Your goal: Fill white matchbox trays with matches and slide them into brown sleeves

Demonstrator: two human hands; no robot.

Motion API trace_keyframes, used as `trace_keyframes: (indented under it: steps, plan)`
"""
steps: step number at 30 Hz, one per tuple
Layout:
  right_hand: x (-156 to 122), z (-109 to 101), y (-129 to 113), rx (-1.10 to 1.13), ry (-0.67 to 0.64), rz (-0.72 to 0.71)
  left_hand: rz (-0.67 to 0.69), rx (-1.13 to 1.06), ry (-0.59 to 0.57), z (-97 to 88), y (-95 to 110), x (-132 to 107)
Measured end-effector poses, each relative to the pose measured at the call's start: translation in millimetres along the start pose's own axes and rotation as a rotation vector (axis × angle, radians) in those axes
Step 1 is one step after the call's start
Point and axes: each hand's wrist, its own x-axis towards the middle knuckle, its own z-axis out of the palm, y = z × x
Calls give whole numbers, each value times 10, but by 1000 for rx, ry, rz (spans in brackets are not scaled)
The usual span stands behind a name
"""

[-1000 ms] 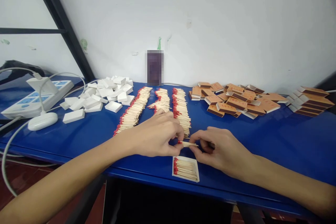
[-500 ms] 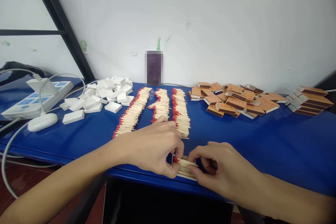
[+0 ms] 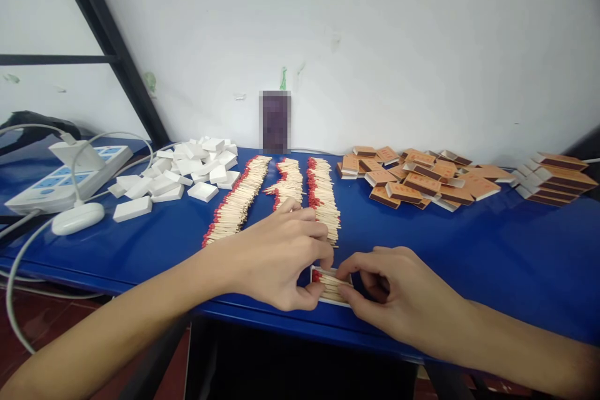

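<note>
A small white matchbox tray [image 3: 338, 304] filled with red-headed matches [image 3: 332, 286] lies near the front edge of the table. My right hand [image 3: 398, 290] grips its right end between thumb and forefinger. At the tray's left end is my left hand [image 3: 288, 256]; its thumb touches the near corner while the curled forefinger is lifted above the far side, with a gap between them. Behind my hands lie three rows of loose matches: a left row [image 3: 241, 203], a middle row [image 3: 289, 181], partly hidden by my left hand, and a right row [image 3: 324, 200].
White empty trays [image 3: 187, 165] are heaped at the back left, beside a power strip [image 3: 70, 178] with cables. Orange matchbox sleeves [image 3: 417, 178] form a pile at the back right. Closed-looking matchboxes [image 3: 557, 181] are stacked further right on the blue table [image 3: 469, 244].
My left forefinger has lifted off the matches and spread from the thumb. The tray has shifted slightly away from the table's front edge, and the matches lie more evenly inside.
</note>
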Motion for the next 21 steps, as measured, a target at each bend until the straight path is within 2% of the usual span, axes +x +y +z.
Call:
trace_keyframes:
  steps: [5, 9, 12, 14, 17, 19, 21]
  plan:
    - [-11, -21, 25, 57, 72, -94, -37, 16, 8, -6, 59, -70]
    - [-8, -62, 44, 130, 130, -260, -122, 37, 121, 95, 174, -211]
    - [3, -74, 57, 98, 68, -318, -141, 96, 134, 199, 225, -302]
    - [9, -70, 64, 66, 23, -298, -137, 114, 152, 247, 224, -349]
    - [11, -61, 73, 52, -19, -238, -147, 121, 246, 285, 190, -413]
    - [13, -59, 80, 59, -39, -256, -155, 119, 287, 300, 169, -447]
    - [17, -58, 86, 55, -47, -282, -140, 104, 278, 312, 165, -465]
